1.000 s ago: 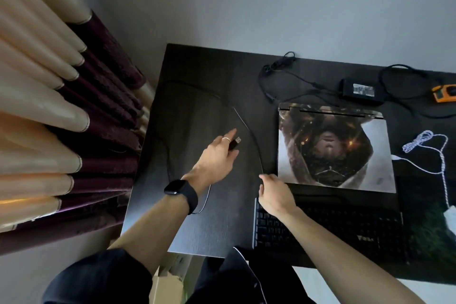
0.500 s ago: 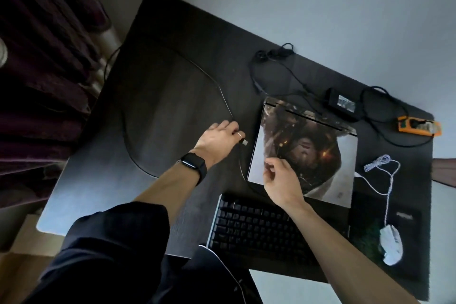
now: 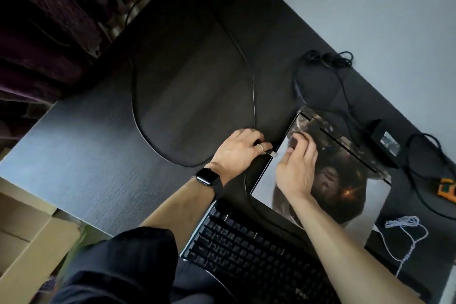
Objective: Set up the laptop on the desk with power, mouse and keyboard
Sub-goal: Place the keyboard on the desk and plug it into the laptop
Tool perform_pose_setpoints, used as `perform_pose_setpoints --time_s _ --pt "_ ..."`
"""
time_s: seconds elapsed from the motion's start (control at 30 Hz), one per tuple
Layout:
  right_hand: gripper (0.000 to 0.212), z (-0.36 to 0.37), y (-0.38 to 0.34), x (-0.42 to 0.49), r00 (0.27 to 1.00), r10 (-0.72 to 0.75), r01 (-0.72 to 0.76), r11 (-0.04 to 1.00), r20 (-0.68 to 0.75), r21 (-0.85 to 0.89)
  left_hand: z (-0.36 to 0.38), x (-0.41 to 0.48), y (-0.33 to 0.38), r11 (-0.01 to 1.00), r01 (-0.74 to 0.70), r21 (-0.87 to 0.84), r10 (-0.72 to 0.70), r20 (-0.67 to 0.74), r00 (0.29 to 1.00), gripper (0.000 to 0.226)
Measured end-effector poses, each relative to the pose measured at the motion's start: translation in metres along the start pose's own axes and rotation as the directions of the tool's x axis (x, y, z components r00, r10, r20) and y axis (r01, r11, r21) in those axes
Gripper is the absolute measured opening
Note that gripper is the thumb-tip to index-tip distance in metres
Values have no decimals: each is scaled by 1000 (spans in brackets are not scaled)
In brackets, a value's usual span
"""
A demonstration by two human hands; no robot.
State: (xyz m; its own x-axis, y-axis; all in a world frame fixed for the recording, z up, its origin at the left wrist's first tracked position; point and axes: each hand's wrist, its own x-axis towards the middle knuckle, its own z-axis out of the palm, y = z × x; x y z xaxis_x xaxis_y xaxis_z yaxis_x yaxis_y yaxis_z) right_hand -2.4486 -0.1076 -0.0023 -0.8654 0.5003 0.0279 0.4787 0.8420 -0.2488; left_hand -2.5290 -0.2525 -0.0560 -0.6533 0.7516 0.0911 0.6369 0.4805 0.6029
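- No text, brand or number can be read from where I stand.
- The power brick (image 3: 377, 131) carries a pale label (image 3: 390, 142), but its print is too small and blurred to read.
- The keyboard (image 3: 246, 249) has a faint mark (image 3: 299, 292) on its near edge, perhaps letters, not legible. Its key legends cannot be made out.
- The laptop lid (image 3: 345, 180) shows a picture only.

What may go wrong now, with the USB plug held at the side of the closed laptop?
The port is not visible from here, so the USB plug in the left hand may meet the laptop tilted, or miss. Its black cable loops wide over the desk, so a tug might snag it.
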Motion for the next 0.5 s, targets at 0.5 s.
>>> perform_pose_setpoints --time_s 0.5 --pt "32 25 2 -6 988 -31 39 998 -150 51 5 -11 1 997 8 71 8 -233 972 22"
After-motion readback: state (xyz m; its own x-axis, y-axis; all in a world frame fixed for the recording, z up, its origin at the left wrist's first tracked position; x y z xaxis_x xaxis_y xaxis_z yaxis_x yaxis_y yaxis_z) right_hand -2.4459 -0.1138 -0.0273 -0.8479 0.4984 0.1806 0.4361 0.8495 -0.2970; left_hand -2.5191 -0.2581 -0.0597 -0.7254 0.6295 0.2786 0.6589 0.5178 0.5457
